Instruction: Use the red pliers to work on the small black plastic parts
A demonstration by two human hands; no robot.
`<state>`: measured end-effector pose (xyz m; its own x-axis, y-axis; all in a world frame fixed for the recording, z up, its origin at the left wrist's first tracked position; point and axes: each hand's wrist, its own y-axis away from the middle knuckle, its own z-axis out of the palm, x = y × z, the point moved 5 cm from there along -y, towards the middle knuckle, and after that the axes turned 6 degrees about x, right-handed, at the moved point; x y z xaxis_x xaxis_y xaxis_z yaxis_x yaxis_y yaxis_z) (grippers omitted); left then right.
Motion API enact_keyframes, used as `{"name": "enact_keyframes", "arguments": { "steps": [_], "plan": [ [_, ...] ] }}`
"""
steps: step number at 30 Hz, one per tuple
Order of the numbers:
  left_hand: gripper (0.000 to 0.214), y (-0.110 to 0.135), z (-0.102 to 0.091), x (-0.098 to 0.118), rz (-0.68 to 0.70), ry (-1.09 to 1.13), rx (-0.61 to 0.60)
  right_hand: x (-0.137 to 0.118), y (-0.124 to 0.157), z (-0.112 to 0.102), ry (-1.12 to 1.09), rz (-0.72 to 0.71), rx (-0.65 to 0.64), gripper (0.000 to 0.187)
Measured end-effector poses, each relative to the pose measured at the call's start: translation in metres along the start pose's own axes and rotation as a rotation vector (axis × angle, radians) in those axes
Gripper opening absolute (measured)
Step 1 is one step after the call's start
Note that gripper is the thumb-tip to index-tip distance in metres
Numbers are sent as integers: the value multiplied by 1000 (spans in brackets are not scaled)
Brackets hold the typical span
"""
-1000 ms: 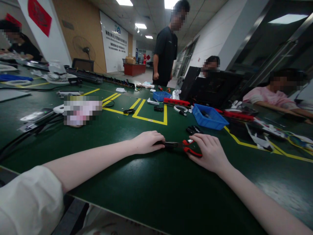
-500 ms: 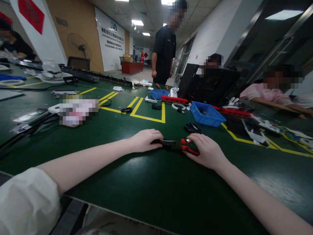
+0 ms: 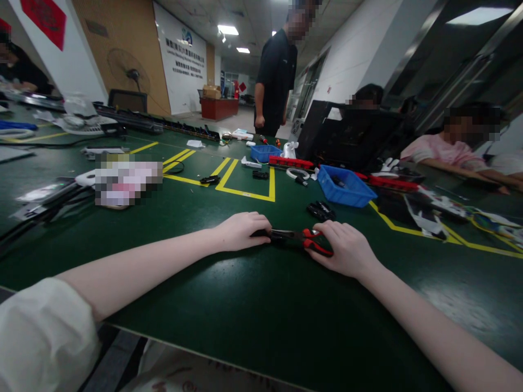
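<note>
A pair of pliers [image 3: 300, 238] with red and black handles lies flat on the dark green table [image 3: 253, 316] between my hands. My right hand [image 3: 347, 250] is closed over the red handles. My left hand [image 3: 242, 231] rests knuckles-up on the table, fingers curled round something small and dark at the jaw end that I cannot make out. A small black part [image 3: 321, 210] lies just beyond the pliers.
A blue bin [image 3: 343, 188] stands behind the hands, a second blue bin [image 3: 265, 153] farther back. Yellow tape lines [image 3: 245, 193] mark the tabletop. Cables and devices lie at the left [image 3: 49, 196]. A person in black [image 3: 275, 81] stands at the far edge; others sit at right [image 3: 445, 155].
Both hands and the pliers stay in the same place on the table. Only the camera has shifted slightly, so the scene sits a little higher and to the left.
</note>
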<state>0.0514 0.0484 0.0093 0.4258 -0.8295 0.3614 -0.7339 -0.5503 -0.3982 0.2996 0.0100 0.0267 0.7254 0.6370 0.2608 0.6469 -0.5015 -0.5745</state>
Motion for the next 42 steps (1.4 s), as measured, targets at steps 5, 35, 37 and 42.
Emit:
{"name": "enact_keyframes", "arguments": {
  "steps": [5, 35, 37, 42],
  "plan": [
    [13, 1, 1, 0, 16, 8, 9, -2, -1, -3, 32, -40, 22, 39],
    [7, 0, 0, -3, 25, 179, 35, -12, -2, -5, -25, -41, -11, 36],
    [6, 1, 0, -2, 25, 181, 47, -11, -2, -5, -48, -44, -13, 35],
    [6, 4, -2, 2, 51, 178, 63, -8, -3, -2, -137, -5, -67, 35]
  ]
}}
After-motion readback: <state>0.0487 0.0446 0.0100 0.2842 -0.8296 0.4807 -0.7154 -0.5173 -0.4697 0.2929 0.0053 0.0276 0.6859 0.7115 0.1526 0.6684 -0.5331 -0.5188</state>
